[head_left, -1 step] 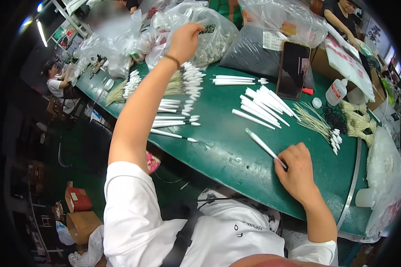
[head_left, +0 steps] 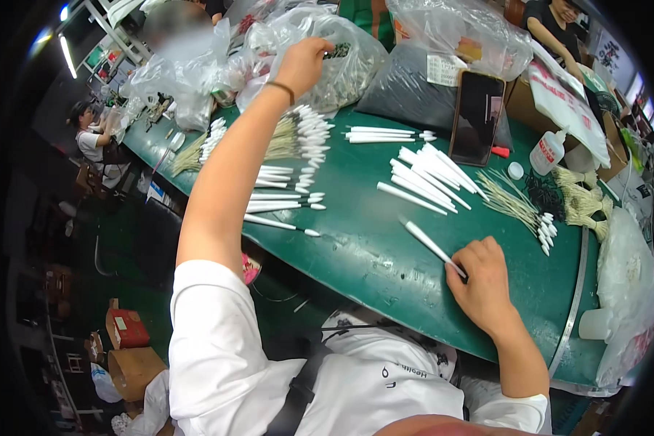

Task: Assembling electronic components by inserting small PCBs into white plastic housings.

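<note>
My left arm stretches far across the green table (head_left: 370,261). My left hand (head_left: 303,64) sits at the mouth of a clear plastic bag (head_left: 349,65) full of small dark pieces, fingers curled; what they grip is hidden. My right hand (head_left: 479,280) rests near the table's front edge and pinches the near end of a thin white stick (head_left: 427,242) that lies slanted on the table. More white sticks (head_left: 425,174) lie in a loose pile beyond it.
A dark phone (head_left: 477,116) stands propped behind the pile, with a white glue bottle (head_left: 547,151) to its right. Bundles of tipped stalks (head_left: 519,203) and rows of white-capped sticks (head_left: 298,138) cover the table. Other people (head_left: 91,138) work nearby. Cardboard boxes (head_left: 127,330) sit on the floor.
</note>
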